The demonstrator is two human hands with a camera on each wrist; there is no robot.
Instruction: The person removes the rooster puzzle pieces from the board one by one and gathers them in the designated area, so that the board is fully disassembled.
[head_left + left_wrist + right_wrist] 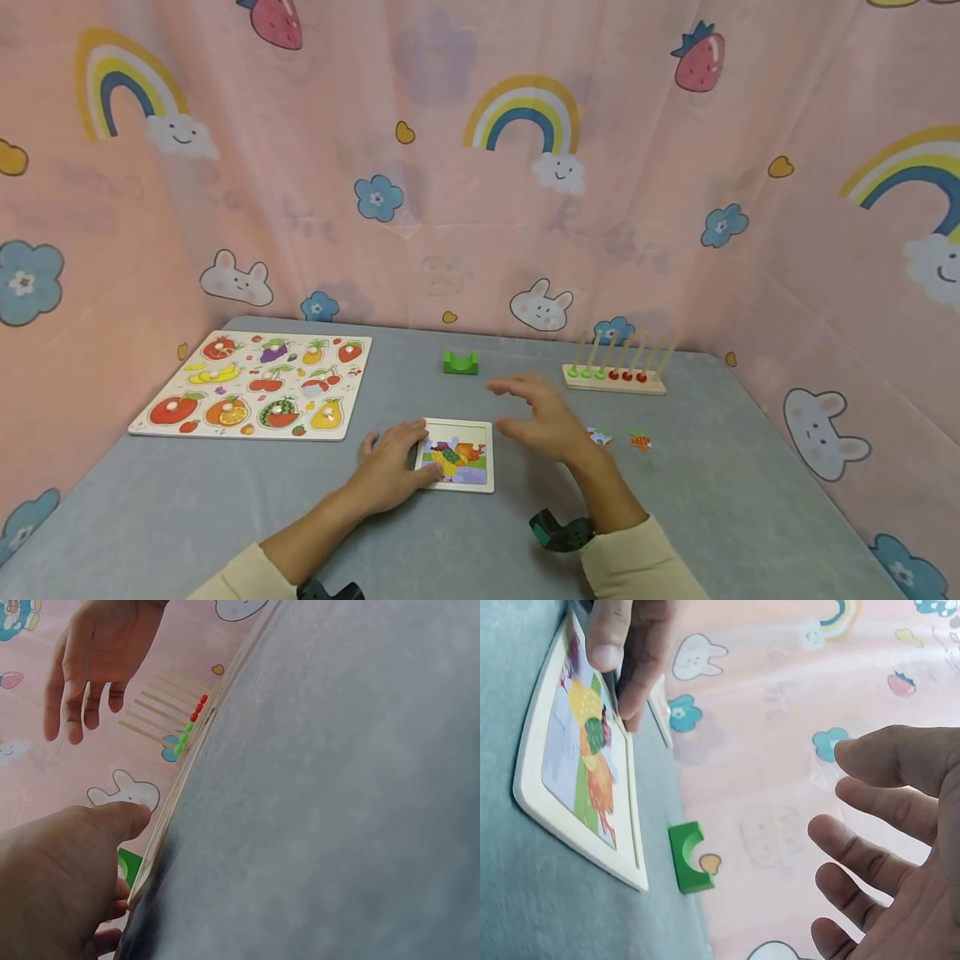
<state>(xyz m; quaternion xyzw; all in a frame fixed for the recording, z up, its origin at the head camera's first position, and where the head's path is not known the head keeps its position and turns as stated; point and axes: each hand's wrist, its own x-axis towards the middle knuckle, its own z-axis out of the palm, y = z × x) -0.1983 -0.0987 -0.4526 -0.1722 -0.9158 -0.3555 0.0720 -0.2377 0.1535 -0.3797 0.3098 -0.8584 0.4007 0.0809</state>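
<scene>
A small puzzle board (480, 481) with a pale frame lies on the table, its picture showing a colourful bird and a strip at the top without picture pieces. My left hand (386, 471) holds it by the left side, thumb over the front part and fingers along the edge; the right wrist view shows the same grip on the board (536, 780). Raised to the right of the board, my right hand (546, 421) is apart from it, fingers spread and loosely bent, with nothing in them. Two puzzle pieces, one bluish (598, 436) and one orange (640, 440), lie beyond the right wrist.
A large fruit knob puzzle (251, 392) lies at the back left of the grey table (720, 517). A green notched block (461, 363) stands at the back middle. To its right is a wooden peg stand (615, 382) with green and red beads. A patterned curtain surrounds the table.
</scene>
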